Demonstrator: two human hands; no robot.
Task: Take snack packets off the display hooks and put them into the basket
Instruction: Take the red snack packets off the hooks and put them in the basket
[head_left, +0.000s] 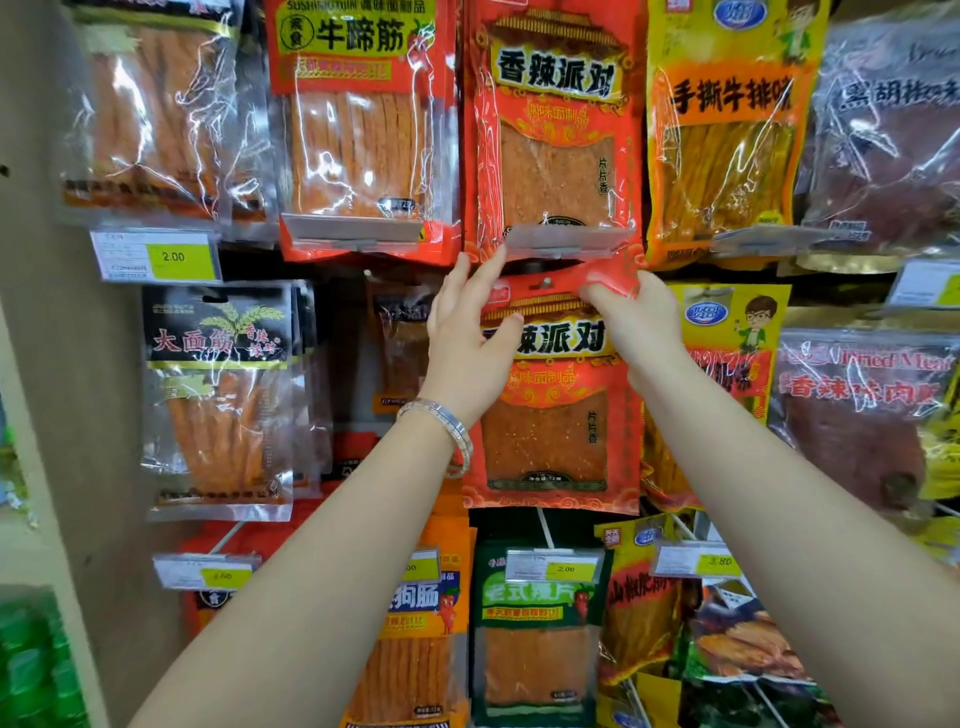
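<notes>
A red snack packet hangs on a display hook in the middle row of the rack. My left hand holds its upper left corner, thumb on the front and fingers behind the top edge. My right hand pinches the upper right corner, which is bent and crumpled. An identical red packet hangs on the hook above. No basket is in view.
Other snack packets fill the rack: black-labelled strips at left, yellow packets and dark dried-meat packets at right, green and orange ones below. Price tags jut out on the hook ends. A beige wall post borders the left.
</notes>
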